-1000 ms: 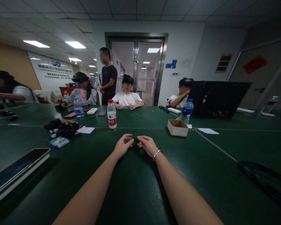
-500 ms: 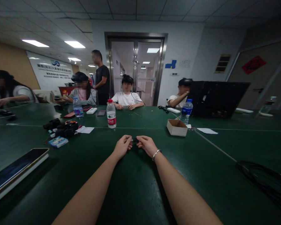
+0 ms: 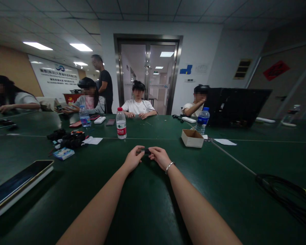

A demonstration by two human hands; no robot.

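My right hand (image 3: 159, 157) pinches a small dark object (image 3: 147, 151), too small to name, just above the green table (image 3: 148, 204). A metal bracelet (image 3: 169, 167) circles the right wrist. At the object's other end is my left hand (image 3: 134, 158), its index finger and thumb slightly apart. Whether the left fingertips touch the object is hard to make out. Both forearms reach forward over the tabletop.
Ahead stands a red-capped water bottle (image 3: 121, 124); to the right are an open cardboard box (image 3: 192, 139) and a blue-capped bottle (image 3: 202, 120). Black gear (image 3: 68, 139) and a phone (image 3: 17, 185) lie left, coiled cables (image 3: 283, 192) right. Several people sit opposite.
My left finger and thumb have parted a little at the small dark object. The right hand stays in place. A standing person in the background has shifted left.
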